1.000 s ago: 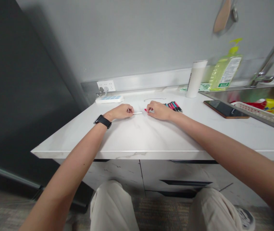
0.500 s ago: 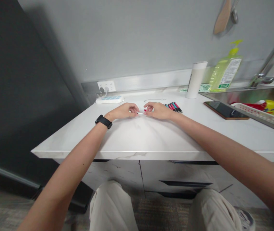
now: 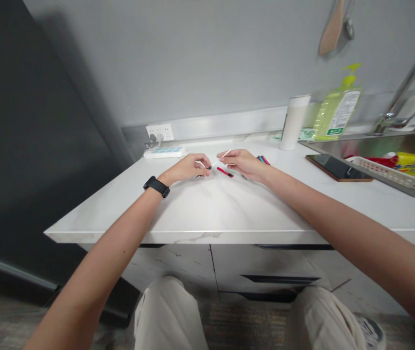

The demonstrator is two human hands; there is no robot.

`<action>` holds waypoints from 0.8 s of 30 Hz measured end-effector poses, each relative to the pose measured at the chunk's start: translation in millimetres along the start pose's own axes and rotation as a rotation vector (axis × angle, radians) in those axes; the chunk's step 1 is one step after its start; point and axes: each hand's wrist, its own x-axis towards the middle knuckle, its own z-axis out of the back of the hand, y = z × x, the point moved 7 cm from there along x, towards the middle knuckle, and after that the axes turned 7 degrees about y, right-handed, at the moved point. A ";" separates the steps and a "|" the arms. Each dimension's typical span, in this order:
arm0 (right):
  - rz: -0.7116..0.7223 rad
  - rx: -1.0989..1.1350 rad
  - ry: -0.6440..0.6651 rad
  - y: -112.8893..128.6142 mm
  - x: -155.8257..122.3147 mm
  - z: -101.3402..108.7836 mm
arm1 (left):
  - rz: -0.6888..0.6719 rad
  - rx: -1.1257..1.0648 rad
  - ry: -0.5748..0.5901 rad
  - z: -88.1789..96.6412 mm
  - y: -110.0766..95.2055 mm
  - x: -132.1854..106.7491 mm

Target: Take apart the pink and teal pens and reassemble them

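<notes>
A thin white pen refill (image 3: 215, 163) slants up to the right between my two hands, its lower end dark. My left hand (image 3: 189, 167) is closed in a pinch at that dark lower end. My right hand (image 3: 242, 161) pinches the refill near its upper part. Below the refill, a red pen barrel (image 3: 223, 170) with a dark end lies on the white counter (image 3: 207, 209). More coloured pens (image 3: 263, 160) lie behind my right wrist, mostly hidden by it. A small dark piece shows under my left fingers, too small to name.
A power strip (image 3: 164, 152) lies at the back left below a wall socket (image 3: 159, 131). To the right are a white cylindrical container (image 3: 294, 124), a green soap bottle (image 3: 338, 112), a phone (image 3: 338, 167) and the sink edge with a perforated white tray (image 3: 382, 172).
The red barrel, earlier at my right fingers, now lies on the counter. The white refill shows longer and tilts upward, and my right hand has risen slightly.
</notes>
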 end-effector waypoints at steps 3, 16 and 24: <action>-0.033 0.041 0.126 -4.0 -0.3 -13.7 | -0.020 -0.054 -0.012 -2.2 -1.7 2.0; -0.126 0.201 -0.128 -7.1 -2.0 -0.9 | 0.032 -0.015 -0.014 3.1 22.8 6.3; -0.156 0.167 -0.160 -8.6 -4.0 2.2 | 0.126 -0.012 -0.141 18.4 20.7 -1.8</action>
